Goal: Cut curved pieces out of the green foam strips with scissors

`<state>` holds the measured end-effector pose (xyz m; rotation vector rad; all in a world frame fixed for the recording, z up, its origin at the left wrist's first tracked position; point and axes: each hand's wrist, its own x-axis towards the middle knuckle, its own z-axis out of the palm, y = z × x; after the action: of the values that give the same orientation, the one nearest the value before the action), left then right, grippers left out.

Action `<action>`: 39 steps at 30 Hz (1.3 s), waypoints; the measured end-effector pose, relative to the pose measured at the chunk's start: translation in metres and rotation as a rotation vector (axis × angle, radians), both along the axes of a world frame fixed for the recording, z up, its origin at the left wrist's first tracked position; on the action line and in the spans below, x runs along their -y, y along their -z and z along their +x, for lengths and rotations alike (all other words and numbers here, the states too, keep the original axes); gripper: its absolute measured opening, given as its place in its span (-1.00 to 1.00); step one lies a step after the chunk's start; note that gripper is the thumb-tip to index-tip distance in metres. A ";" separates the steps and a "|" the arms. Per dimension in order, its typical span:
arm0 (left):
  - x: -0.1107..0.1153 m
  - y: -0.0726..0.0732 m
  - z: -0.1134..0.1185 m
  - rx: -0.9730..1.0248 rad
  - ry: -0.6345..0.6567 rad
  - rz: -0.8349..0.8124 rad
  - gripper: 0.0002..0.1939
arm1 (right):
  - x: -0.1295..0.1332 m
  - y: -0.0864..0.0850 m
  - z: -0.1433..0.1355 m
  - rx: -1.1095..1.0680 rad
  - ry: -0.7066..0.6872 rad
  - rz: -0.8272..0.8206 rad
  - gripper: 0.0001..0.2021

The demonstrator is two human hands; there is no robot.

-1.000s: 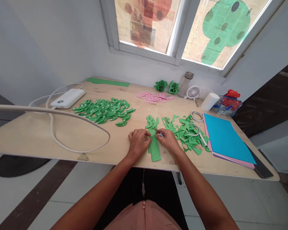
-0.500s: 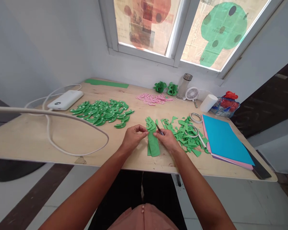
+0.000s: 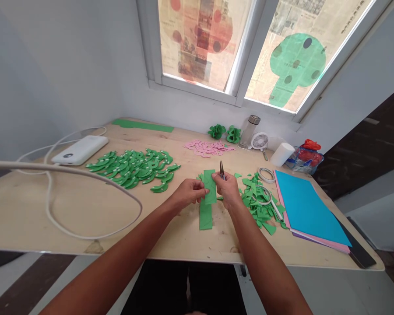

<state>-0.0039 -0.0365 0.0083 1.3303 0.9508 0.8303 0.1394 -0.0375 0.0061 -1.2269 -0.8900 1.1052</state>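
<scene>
A green paper strip [image 3: 210, 177] is raised above the table between my hands. My left hand [image 3: 189, 192] is closed on its lower left edge. My right hand [image 3: 228, 188] pinches its upper right edge and also holds small scissors [image 3: 221, 168], whose dark pointed blades stick up past the fingers; their handles are mostly hidden. Below the raised strip, another green strip [image 3: 205, 218] lies on the table. Some green cut pieces [image 3: 200, 176] show partly behind my left hand and the raised strip.
Green curved cutouts [image 3: 131, 168] lie left, pink cutouts [image 3: 208, 148] behind. Green scraps [image 3: 258, 205], a magnifying glass [image 3: 276, 209] and a tape roll [image 3: 266, 175] are right, beside blue paper [image 3: 311, 208]. A white cable [image 3: 95, 237] loops across the left side.
A green strip has been lifted off the one below and now stands up between both hands. The scissors' blades have turned to point upward. The view has tilted up slightly.
</scene>
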 end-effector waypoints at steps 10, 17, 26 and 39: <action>-0.036 -0.001 0.011 0.240 -0.208 -0.071 -0.72 | -0.018 0.014 0.004 -0.081 0.160 0.114 -0.61; -0.049 -0.003 0.018 0.587 -0.371 -0.250 -0.76 | -0.011 0.024 -0.004 -0.185 0.044 0.118 -0.59; -0.039 -0.006 0.039 0.735 -0.451 -0.279 -0.76 | -0.006 0.022 -0.015 -0.189 0.005 0.092 -0.55; -0.031 -0.006 0.037 0.706 -0.461 -0.248 -0.74 | -0.003 0.023 -0.022 -0.196 -0.010 0.074 -0.55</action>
<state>0.0330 -0.0055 0.0140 0.5240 0.7552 1.3659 0.1178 -0.0341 -0.0171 -1.0351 -0.7806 1.1683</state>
